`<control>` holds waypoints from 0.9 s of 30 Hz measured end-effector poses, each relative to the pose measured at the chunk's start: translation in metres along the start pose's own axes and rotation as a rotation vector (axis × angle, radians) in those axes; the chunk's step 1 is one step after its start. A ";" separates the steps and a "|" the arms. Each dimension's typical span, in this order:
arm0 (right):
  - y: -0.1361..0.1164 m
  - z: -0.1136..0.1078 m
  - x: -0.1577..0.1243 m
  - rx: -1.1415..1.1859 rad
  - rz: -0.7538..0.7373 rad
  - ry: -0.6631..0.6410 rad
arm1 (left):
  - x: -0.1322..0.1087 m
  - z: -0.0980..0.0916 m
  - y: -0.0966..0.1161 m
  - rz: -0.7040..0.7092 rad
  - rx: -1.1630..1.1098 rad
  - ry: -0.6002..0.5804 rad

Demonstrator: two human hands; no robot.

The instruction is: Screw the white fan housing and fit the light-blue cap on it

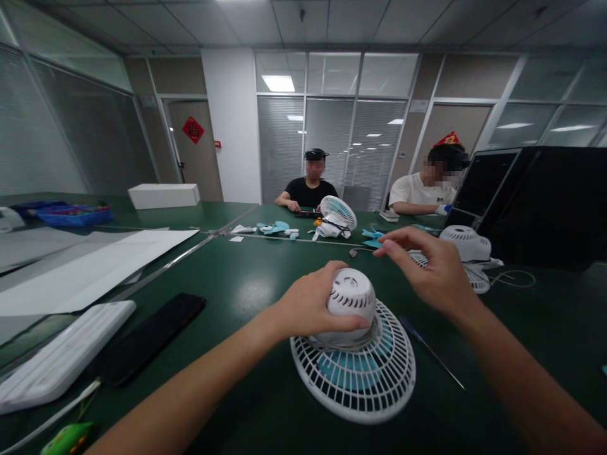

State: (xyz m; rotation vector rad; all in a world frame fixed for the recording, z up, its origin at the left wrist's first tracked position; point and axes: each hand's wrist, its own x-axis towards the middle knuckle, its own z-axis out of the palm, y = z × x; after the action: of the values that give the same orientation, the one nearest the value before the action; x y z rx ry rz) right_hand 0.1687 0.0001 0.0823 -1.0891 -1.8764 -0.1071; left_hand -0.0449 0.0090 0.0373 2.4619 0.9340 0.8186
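Observation:
A white fan [353, 360] with light blue blades lies face down on the green table in front of me, its round motor housing [351, 294] on top. My left hand [310, 303] wraps around that housing, thumb on the near side. My right hand [429, 268] is raised to the right of the fan, not touching it, with thumb and forefinger drawn together in a pinch. Whether something small sits between those fingertips I cannot make out. A thin screwdriver [434, 354] lies on the table right of the fan, below my right hand.
Another fan [336, 218] and blue blade pieces [274, 227] lie farther back. A white fan base [467, 243] and a dark monitor [535, 205] stand at right. Left are a black phone [152, 335], a white power strip [66, 354] and paper sheets [104, 259]. Two people sit across.

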 end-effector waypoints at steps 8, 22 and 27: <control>0.079 -0.010 -0.048 -0.387 0.484 -0.634 | 0.001 -0.004 0.003 -0.036 -0.001 -0.043; 0.083 -0.008 -0.058 0.066 0.576 -0.521 | -0.001 -0.003 0.002 -0.010 0.000 -0.030; 0.041 0.001 -0.022 0.576 0.515 0.030 | 0.000 -0.002 0.001 -0.016 0.006 -0.026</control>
State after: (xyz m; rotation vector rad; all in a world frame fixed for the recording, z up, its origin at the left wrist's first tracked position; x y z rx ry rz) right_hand 0.2010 0.0109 0.0511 -1.1031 -1.4076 0.6658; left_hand -0.0460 0.0085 0.0395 2.4609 0.9462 0.7776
